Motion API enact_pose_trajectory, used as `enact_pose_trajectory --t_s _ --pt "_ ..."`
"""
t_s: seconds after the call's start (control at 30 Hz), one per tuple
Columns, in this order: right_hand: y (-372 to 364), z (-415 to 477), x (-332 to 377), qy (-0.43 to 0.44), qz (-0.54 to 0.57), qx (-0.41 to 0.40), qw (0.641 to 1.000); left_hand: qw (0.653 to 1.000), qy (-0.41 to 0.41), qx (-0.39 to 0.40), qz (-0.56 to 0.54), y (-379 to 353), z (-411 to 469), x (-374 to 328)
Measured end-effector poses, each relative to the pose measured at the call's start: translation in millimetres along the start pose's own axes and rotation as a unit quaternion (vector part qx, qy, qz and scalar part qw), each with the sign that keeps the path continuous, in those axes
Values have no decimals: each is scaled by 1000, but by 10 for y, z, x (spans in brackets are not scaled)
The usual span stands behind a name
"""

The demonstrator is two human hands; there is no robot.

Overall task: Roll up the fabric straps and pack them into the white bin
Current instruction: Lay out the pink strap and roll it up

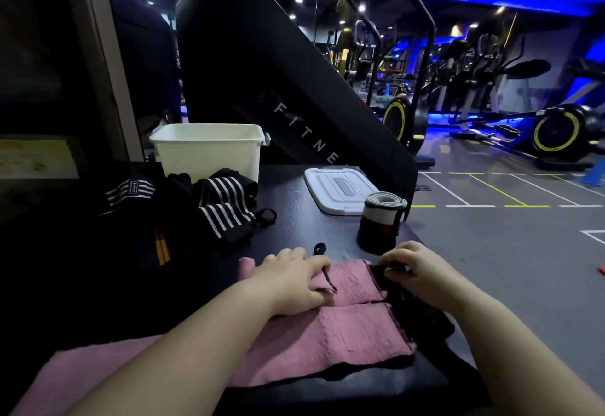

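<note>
Pink strap [343,337] fills the near edge of my view, in two lengths side by side across the black table [294,199]. I cannot tell whether it is one strap doubled back or two. My left hand [294,280] lies on the farther length and presses it down with bent fingers, gripping nothing that I can see. A thin black loop [320,248] on a cord trails out from under its fingertips. My right hand [415,271] pinches the dark end of that same length between thumb and curled fingers.

I judge this to be the start of a roll: the end is pinched but no turns are wound yet. The next move calls for the right hand to tuck that end over tightly and walk it leftward. The left hand must keep the fabric flat and taut, and the loop should stay clear of the roll.

Just beyond the right hand a rolled strap [381,219] stands upright on the table, not yet packed. Farther left, the striped straps [226,199] lie loose in a heap. Behind them, at the table's far edge, sits the white bin [209,150]. From this angle it looks uncovered, and I cannot see inside it. Its lid [337,190] lies flat to the right.
</note>
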State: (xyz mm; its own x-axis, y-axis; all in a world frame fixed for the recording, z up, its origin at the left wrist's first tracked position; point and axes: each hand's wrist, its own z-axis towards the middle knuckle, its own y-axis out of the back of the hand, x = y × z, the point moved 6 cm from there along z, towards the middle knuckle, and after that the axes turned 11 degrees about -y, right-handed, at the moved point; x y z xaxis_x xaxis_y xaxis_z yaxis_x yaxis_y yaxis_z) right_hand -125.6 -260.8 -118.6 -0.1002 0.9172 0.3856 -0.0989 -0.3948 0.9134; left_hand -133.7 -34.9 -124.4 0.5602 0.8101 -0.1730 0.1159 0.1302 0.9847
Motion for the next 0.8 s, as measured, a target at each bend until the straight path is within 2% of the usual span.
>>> enact_pose_trajectory --t_s 0.13,0.23,0.33,0.57,0.67,0.8 --pt "54 -81 108 -30 -74 37 996 1000 -8 0 -26 -80 29 38" --pt "161 -132 395 -8 -142 -6 990 999 -8 10 -32 -147 55 71" --pt "141 -140 798 36 -96 -66 992 999 -3 16 -29 -169 58 88" --pt "-377 -156 723 -26 -15 11 999 1000 -17 3 -15 -90 -60 135" --pt "-414 -131 675 -30 5 17 999 1000 -17 3 -6 -36 -187 256" --pt "-510 -122 692 -31 -29 6 999 1000 -6 11 13 7 -383 368"
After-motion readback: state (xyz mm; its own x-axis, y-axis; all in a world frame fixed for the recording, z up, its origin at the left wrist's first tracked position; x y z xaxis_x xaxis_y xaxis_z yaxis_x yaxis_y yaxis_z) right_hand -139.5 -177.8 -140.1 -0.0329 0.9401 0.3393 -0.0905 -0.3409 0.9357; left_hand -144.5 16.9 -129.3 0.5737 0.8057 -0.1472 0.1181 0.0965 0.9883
